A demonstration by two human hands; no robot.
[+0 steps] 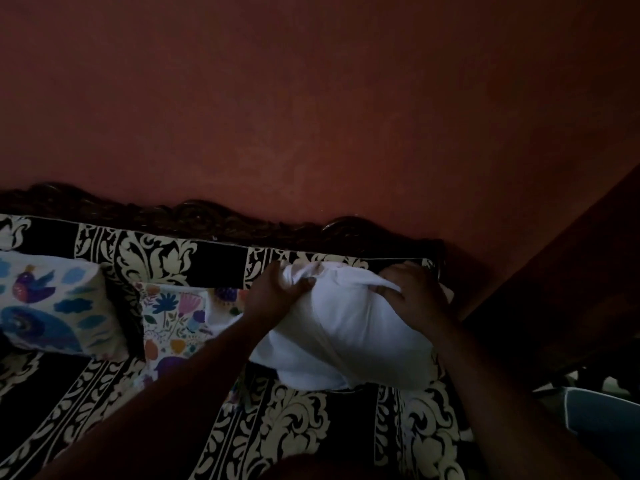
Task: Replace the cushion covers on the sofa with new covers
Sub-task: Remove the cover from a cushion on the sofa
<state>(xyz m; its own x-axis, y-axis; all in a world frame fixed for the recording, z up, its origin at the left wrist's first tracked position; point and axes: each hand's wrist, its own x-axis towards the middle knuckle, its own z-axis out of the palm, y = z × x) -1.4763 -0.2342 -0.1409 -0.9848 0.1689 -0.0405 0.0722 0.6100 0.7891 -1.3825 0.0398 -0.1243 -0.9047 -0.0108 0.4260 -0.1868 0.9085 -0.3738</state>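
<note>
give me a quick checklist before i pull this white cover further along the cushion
1. Left hand pinches bunched white fabric cover: ok.
2. Right hand on the cover's far end, fingers curled into fabric: ok.
3. Cover smooth: not ok, gathered near the left hand.
4. Cushion fully inside: cannot tell.
5. Zip or opening position: cannot tell, too dark.
6. Floral printed cushion out of the way: not ok, it touches the cover.

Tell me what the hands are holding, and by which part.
Both hands grip the white cushion at its far top edge: the left hand bunches the fabric there, and the right hand clutches the right corner.
</note>
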